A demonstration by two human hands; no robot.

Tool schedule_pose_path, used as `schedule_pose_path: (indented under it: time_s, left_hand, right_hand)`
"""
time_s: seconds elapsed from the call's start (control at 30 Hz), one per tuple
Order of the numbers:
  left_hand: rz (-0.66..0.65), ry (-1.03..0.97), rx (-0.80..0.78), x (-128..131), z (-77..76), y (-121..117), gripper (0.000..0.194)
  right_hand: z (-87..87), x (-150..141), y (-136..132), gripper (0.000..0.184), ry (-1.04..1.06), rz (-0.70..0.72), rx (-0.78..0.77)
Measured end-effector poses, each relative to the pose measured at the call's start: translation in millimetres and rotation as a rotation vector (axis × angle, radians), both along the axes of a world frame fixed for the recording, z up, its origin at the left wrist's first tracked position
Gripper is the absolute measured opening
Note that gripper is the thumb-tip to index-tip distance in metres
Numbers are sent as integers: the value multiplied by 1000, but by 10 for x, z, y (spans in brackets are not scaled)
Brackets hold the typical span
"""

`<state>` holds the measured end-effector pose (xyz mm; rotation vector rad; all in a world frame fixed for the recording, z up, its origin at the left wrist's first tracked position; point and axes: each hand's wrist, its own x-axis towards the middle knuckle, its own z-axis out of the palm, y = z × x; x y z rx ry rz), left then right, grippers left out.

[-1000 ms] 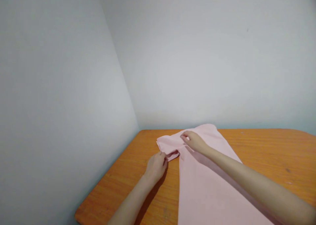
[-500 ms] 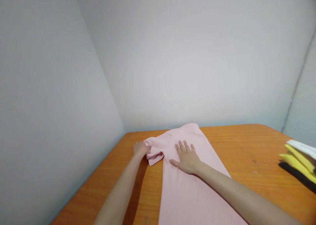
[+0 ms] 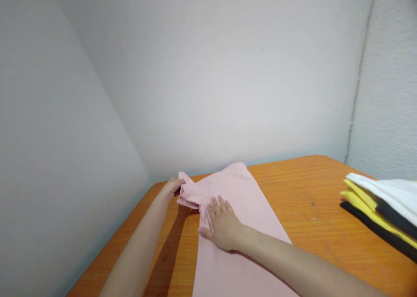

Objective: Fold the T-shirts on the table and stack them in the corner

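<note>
A pink T-shirt [image 3: 239, 193] lies lengthwise on the wooden table, folded narrow, with one short sleeve [image 3: 191, 194] sticking out to the left. My left hand [image 3: 173, 186] grips that sleeve by its hem and holds it raised off the tabletop; the fingertips are partly hidden by the cloth. Flat on the shirt's body, just beside the sleeve seam, rests my right hand [image 3: 224, 227] with its fingers spread. Small creases run through the fabric between both hands. The lower end of the shirt passes out of view at the bottom.
On the right of the orange-brown table [image 3: 312, 188] is a stack of folded clothes [image 3: 384, 206] in white, yellow and black. A pale wall [image 3: 228, 93] rises behind the table's far edge, and another wall [image 3: 65, 158] runs along the left.
My left hand has lifted the sleeve and pulled its end up. My right hand has slid toward the sleeve seam. The view has turned right, showing more of the clothes stack.
</note>
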<state>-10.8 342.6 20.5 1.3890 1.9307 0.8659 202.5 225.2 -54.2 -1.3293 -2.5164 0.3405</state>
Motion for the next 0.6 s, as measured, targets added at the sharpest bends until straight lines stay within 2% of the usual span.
schedule_pose_path:
  time_s: [0.1,0.17,0.23,0.33,0.4,0.47,0.6]
  left_hand:
    - [-160,31,35,372,79,141,30]
    - [-306,64,76,626,38,178,36]
    - [-442,135,105,801,-73,146,39]
    - [-560,316,137,894,-327,-8,35]
    - [-600,444,140,897,-513,-135,42]
    - [-632,552,124,899,-673,-237,58]
    - [-662,696,100,927,-833,-288,73]
  right_hand:
    - [-28,-224,-294,107,11,8,-54]
    - [-42,-308,-442,110,6,13,-65]
    - [-43,-324,-522,108,15,27,-61]
    - [-31,-283,-542,106,38,39,-36]
    - [-22,-257,-531,103,49,39,-21]
    - [-15,-248,-529,100,60,38,-2]
    - [-25,-280,-592,97,50,45,7]
